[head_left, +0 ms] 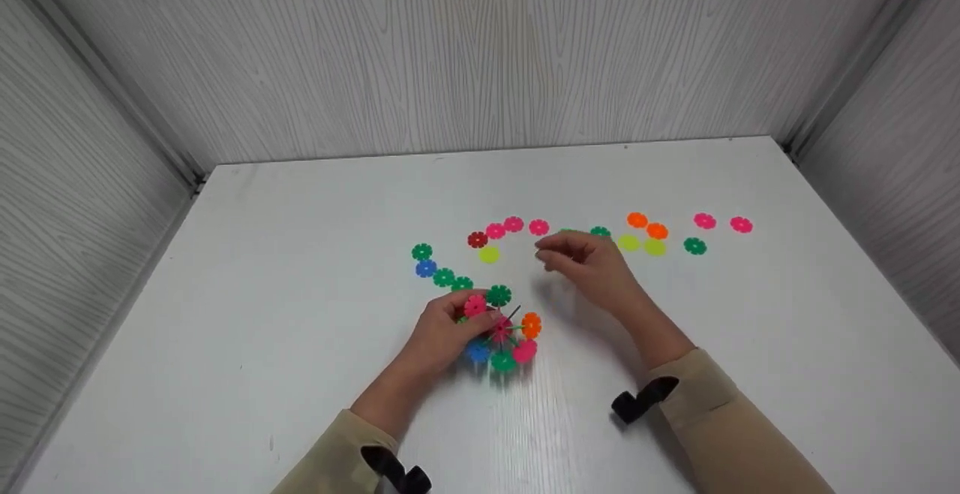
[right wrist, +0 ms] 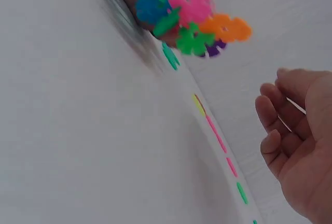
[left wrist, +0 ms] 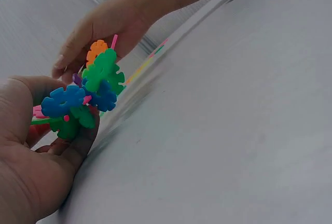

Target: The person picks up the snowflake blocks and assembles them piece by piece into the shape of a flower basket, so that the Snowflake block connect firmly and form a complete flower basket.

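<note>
My left hand point(head_left: 441, 335) pinches a cluster of interlocking flower-shaped plastic discs point(head_left: 503, 361), held low over the white table. Pink, green, blue and orange discs stick out around the pink one point(head_left: 501, 330) at its middle. A purple disc point(right wrist: 213, 49) shows in the right wrist view. Right of the cluster and farther back, my right hand point(head_left: 598, 270) hovers with loosely bent fingers. Nothing sits between its fingers point(right wrist: 270, 112) in the right wrist view. Part of the cluster is hidden behind the left thumb and fingers.
Loose discs lie flat across the table point(head_left: 300, 314). Green and blue ones point(head_left: 426, 268) are just beyond the left hand. A dark red disc point(head_left: 478, 239) and several pink ones lie farther back. Orange discs point(head_left: 637, 220), yellow and pink ones are at the right. A wood-grain panel point(head_left: 480, 58) stands behind.
</note>
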The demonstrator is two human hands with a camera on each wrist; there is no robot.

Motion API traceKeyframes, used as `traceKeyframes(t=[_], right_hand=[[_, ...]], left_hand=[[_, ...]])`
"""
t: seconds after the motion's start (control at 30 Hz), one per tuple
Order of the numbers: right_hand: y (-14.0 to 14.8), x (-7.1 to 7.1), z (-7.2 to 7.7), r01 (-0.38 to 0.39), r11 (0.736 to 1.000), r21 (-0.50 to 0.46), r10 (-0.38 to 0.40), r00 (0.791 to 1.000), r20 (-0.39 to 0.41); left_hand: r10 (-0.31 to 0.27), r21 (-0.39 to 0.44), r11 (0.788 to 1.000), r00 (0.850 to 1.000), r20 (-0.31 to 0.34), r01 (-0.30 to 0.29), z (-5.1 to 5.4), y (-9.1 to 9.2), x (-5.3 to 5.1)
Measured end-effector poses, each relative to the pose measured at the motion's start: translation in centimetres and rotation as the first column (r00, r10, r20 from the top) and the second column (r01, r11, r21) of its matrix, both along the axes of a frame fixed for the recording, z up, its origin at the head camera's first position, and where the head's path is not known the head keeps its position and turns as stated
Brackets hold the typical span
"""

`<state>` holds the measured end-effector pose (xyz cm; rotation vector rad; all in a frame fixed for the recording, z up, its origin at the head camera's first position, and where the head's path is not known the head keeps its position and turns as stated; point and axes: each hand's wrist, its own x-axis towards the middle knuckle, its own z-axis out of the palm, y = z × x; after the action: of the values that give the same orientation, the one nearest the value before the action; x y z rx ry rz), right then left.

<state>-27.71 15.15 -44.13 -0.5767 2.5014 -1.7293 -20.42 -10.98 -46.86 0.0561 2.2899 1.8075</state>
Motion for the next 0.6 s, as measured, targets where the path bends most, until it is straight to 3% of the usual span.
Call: traceKeyframes(t=[0.1,0.17,0.33,0.6], right_hand=[[1.7,-1.8,-0.2,0.130,0.990,0.045,-0.133,0.989,0.061],[2.3,-2.9,-0.6,0.174,0.979,0.106,-0.184,0.978,0.097],[2.7,-4.5,-1.4,0.188,0.958,0.216,-0.224,0.962,0.157],[2.5,-6.0,-1.9,0.150,0.941,0.302,-0.197,0.972,0.130]], left_hand=[[0.018,0.021,1.000,1.000,0.004,-0.018,0.1,0.1,0.1],[0.025,0.032,0.999,1.000,0.005,-0.025,0.1,0.1,0.1],[0.035,0.041,0.999,0.999,0.022,-0.035,-0.1,0.1,0.1],[0.035,0.052,0.998,0.999,0.030,-0.036,0.0,0.0,0.0]])
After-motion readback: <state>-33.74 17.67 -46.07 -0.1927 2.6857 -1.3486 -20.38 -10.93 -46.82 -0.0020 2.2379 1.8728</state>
